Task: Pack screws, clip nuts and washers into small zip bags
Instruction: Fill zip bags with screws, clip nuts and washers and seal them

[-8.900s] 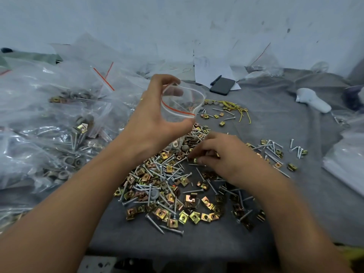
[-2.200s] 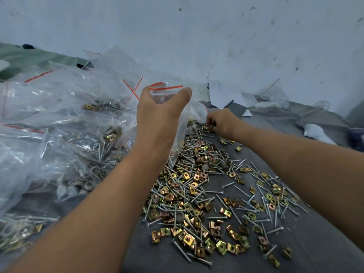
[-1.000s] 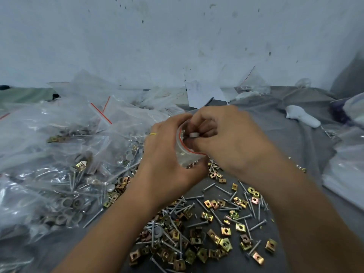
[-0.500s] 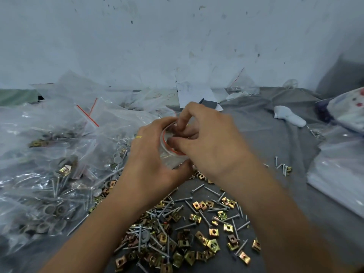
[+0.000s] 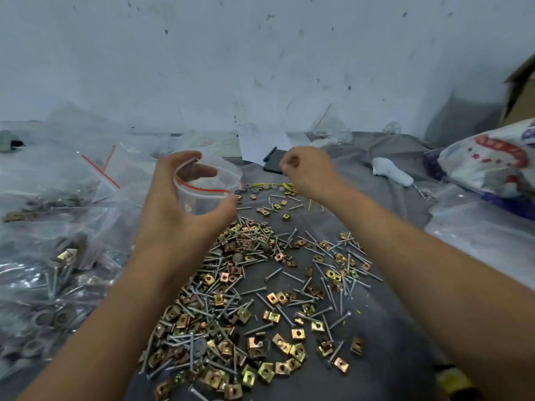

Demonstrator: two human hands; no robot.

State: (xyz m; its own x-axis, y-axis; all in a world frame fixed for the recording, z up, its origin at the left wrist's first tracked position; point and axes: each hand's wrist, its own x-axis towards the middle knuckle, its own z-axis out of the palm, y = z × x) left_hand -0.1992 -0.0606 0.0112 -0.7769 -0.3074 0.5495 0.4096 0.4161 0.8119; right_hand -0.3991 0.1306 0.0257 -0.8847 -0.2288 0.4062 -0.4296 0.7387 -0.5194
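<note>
Change: right hand (image 5: 309,172), at the bag mouth half a second ago, now drawn clear to its right, fingers curled, contents not discernible | Grip: left hand (image 5: 185,204) holds small zip bag (image 5: 202,192) open, mouth up | Judgement: piece deposited, next pick due from loose pile (image 5: 249,299) below the grip | Writing: red print on sack (image 5: 492,157), far right, illegible

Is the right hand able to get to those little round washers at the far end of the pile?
Probably yes. The right hand hovers just above the washers, with nothing between; the left hand holds the zip bag off to the side.
</note>
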